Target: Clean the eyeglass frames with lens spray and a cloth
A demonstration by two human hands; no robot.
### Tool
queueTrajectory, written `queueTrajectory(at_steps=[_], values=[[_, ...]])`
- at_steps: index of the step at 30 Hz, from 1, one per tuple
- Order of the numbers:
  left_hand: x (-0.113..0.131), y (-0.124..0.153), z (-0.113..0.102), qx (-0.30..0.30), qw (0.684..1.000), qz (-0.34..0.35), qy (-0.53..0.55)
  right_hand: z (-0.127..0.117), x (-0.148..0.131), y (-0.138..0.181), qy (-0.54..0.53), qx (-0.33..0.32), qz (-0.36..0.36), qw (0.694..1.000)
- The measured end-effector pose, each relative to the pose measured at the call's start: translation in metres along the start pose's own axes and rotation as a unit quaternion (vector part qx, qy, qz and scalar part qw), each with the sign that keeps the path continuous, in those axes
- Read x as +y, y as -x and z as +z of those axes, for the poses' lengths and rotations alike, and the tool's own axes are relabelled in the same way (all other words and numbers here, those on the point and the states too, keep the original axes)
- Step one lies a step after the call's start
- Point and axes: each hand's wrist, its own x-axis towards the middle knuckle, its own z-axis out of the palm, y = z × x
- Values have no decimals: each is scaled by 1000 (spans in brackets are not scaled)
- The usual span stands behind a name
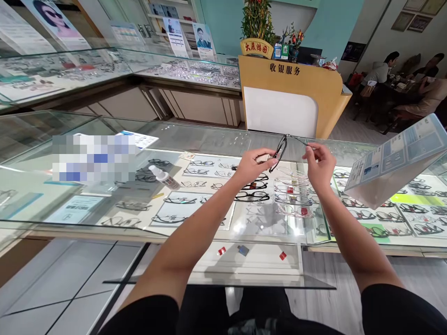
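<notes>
1. Both bare forearms reach forward from the bottom of the view and converge over the glass counter (216, 139), the elbows spread wide and the wrists drawn in towards each other
2. The left hand (250, 166) is held above the counter with the palm turned inward; its fingers are curled around a small pale cloth (262, 158) and press it against the lens of a pair of dark-framed glasses (280, 152)
3. The right hand (319, 164) is raised at about the same height, wrist slightly bent; its thumb and forefinger are pinched narrowly on the thin temple arm of the glasses, the other fingers folded loosely below
4. The glasses hang in the air between the two hands, clear of the counter, seen nearly edge-on with the front tilted and the temple stretching to the right
5. Under the glass lie rows of display frames (252, 196), directly below the hands
6. A small white spray bottle (163, 177) lies on its side on the counter, well to the left of the left hand
7. A tilted sign stand (394, 163) rests on the counter just right of the right forearm
8. Behind the counter stands a wooden cashier desk (289, 93) with a potted plant (257, 21) on top
9. Seated people (380, 72) are gathered at a table at far right
</notes>
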Motion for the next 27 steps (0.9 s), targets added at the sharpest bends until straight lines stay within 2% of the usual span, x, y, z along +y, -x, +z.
queueTrajectory(at_steps=[2, 5, 9, 14, 20, 23, 27], values=[[-1, 1, 2, -10, 1000, 4, -5, 0, 1, 2, 35, 25, -46, 998], [1, 4, 6, -21, 1000, 16, -9, 7, 3, 10, 64, 6, -82, 995], [3, 7, 12, -38, 998, 44, -30, 17, 7, 20, 82, -9, -74, 994], [1, 8, 17, -48, 997, 60, -30, 17, 12, 21, 112, 0, -78, 991], [-7, 4, 17, 2, 999, 27, 41, 12, 16, 18, 148, -21, -131, 980], [-13, -1, 15, 30, 997, 35, 58, 13, 20, 16, 152, -42, -153, 976], [-23, -6, 11, 68, 994, 64, 58, 15, 22, 16, 170, -71, -137, 973]])
